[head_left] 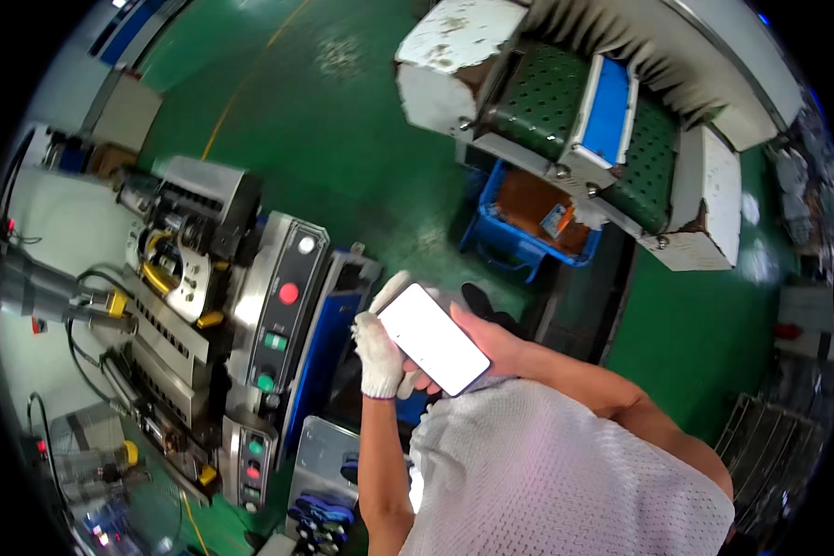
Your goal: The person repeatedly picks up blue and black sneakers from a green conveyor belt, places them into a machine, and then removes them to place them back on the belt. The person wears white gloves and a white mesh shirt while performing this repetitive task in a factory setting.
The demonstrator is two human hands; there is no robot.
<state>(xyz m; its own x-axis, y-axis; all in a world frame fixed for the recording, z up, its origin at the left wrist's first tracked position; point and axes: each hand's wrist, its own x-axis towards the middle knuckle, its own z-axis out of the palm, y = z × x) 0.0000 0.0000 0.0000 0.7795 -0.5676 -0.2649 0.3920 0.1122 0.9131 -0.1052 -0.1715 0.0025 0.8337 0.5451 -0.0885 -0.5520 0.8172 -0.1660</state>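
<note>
A smartphone (435, 339) with a bright white screen lies tilted in my bare right hand (491, 339). The thumb runs along its right edge, and fingertips show past its lower left edge. My left hand (377, 357), in a white knitted glove, is closed beside the phone's left edge. Pale knitted cloth, apparently a loose glove (408, 384), sticks out beside the left hand; the fingers partly hide it. A white mesh-textured garment (547, 473) covers my front below the phone.
On the left stands a machine with a control panel (287, 306) of red and green buttons. A metal tray (317, 454) holds dark blue parts. Ahead right, a blue crate (491, 222) sits under a machine with green perforated belts (539, 97). A wire rack (769, 445) stands right.
</note>
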